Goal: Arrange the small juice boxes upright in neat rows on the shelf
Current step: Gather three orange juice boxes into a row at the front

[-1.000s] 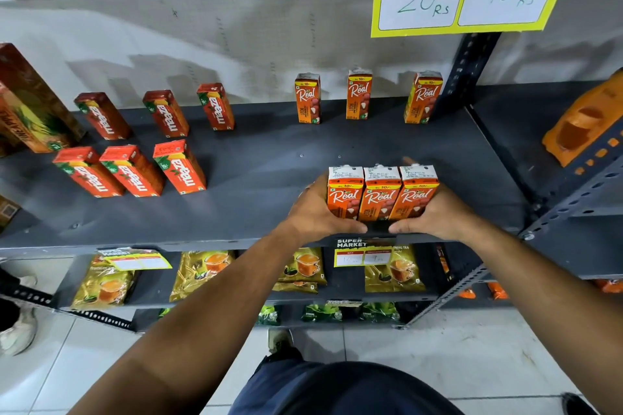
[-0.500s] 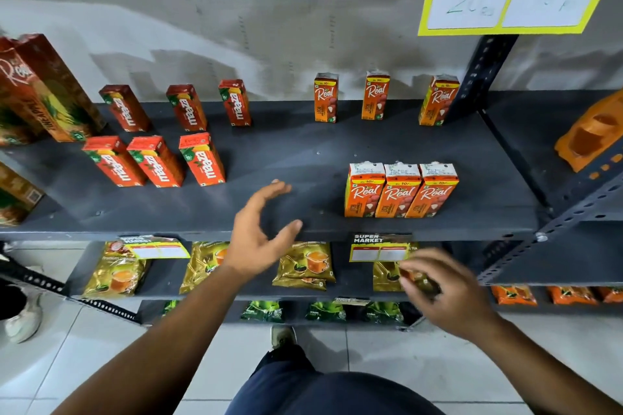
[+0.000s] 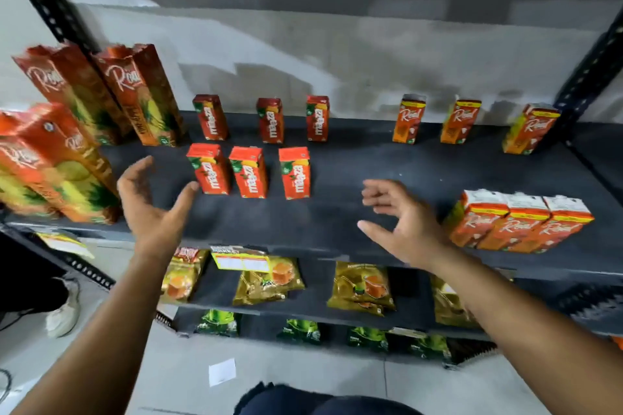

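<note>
Maaza boxes flanked, nothing gripped
Front Maaza row [image 3: 248, 171] stands upright, long axes vertical; left hand [image 3: 151, 204] and right hand [image 3: 403, 224] are spread empty beside it.

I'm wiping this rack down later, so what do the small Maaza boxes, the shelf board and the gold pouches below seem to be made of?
Small Maaza boxes: probably coated paperboard, with crisp folded edges and a printed, slightly glossy skin. Shelf board: likely painted metal in matte dark grey, joined to perforated steel uprights; the board itself could be otherwise. Gold pouches: flexible metallised plastic film by their look, shiny and wrinkled.
</note>
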A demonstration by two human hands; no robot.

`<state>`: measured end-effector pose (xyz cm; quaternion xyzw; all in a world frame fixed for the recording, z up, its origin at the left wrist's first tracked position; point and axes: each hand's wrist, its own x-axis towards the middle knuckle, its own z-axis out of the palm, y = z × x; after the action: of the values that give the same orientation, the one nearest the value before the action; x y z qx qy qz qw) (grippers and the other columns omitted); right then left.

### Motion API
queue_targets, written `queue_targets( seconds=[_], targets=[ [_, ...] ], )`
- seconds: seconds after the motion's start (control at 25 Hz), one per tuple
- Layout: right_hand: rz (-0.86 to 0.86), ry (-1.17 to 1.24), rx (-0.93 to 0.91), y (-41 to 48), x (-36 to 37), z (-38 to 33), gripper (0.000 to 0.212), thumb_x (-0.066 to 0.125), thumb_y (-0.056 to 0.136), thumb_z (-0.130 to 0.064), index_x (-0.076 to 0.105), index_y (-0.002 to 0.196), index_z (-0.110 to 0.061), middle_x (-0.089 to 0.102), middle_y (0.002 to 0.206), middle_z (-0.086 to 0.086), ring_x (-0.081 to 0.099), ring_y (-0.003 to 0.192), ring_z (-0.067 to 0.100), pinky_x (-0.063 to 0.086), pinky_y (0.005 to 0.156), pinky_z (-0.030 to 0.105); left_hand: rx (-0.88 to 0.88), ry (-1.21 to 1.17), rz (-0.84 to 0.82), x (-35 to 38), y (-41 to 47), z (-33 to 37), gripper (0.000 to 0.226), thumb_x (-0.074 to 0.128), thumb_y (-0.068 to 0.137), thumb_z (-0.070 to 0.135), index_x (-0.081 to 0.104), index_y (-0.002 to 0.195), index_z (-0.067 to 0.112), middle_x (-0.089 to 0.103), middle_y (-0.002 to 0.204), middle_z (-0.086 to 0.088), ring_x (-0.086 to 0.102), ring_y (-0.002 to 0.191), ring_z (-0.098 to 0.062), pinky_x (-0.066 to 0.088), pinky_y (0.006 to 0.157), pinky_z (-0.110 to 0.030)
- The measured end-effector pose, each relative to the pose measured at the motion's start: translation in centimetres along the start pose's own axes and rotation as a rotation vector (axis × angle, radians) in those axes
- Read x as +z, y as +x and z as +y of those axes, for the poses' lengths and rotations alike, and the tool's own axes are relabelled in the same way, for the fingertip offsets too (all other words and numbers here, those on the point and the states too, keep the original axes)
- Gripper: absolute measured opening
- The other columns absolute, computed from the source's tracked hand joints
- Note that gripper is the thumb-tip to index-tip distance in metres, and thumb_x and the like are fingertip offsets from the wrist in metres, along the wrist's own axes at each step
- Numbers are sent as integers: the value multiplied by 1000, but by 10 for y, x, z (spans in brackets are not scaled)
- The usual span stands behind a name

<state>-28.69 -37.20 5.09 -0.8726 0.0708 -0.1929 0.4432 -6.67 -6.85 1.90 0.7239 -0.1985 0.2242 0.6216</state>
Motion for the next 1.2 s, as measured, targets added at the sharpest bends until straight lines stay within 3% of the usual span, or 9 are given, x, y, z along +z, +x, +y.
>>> queue_targets(
  seconds=[0.2,0.32,0.44,0.56,0.68,0.84,0.92,1.04,1.2],
  targets=[
    [-63,185,327,82,51,-9,93,78,73,-1,26,147,-25,48,136,0,53,121,15,44,99,30,-443,-246,-516,7,64,-34,121,96,42,30,28,142,16,45,142,-9,48,128,-17,41,107,-38],
    [-48,90,409,114,83,-14,98,82,67,-1,31,146,-27,55,129,-1,59,111,12,49,95,28,-426,-114,-794,14,80,-44,105,96,42,18,43,133,9,62,121,-2,61,107,-4,51,97,-36],
    [34,-12,504,126,105,-22,77,89,60,-10,53,125,-28,69,108,-1,67,95,13,54,89,35,-402,13,-817,26,86,-41,70,92,53,4,54,111,18,64,94,12,62,84,2,55,85,-29],
    [27,22,529,128,123,-27,57,89,60,-9,58,103,-31,71,99,-3,68,99,21,52,94,44,-419,16,-850,32,90,-43,63,92,55,13,55,105,25,62,90,14,61,86,-7,48,75,-21],
    [-25,46,465,131,136,-31,57,89,59,-10,61,101,-35,72,105,-1,69,99,17,52,95,49,-461,-2,-921,38,89,-43,64,92,55,18,56,107,28,63,95,13,61,89,-5,48,77,-24],
    [-52,67,434,129,149,-36,61,86,60,4,61,100,-34,71,101,-5,69,93,10,54,91,41,-511,-23,-950,41,87,-38,62,93,55,20,58,106,29,67,102,8,63,94,-9,51,85,-31],
    [-41,57,424,124,156,-42,62,85,59,7,60,98,-33,69,96,-8,68,84,-1,55,83,29,-539,-37,-975,36,87,-37,54,92,57,15,57,94,33,65,94,13,62,86,-3,52,82,-29],
    [5,21,480,109,164,-49,54,86,59,6,59,87,-32,65,86,-14,63,69,-13,51,67,11,-471,-86,-1026,24,74,-39,53,92,57,17,65,101,29,73,99,7,69,91,-8,56,88,-40],
    [-12,-33,519,82,168,-53,50,92,54,-9,64,85,-37,72,90,-11,69,84,5,55,81,34,-463,-68,-1026,3,47,-37,53,91,58,20,63,102,32,74,99,8,70,92,-7,56,89,-41]
  ],
)
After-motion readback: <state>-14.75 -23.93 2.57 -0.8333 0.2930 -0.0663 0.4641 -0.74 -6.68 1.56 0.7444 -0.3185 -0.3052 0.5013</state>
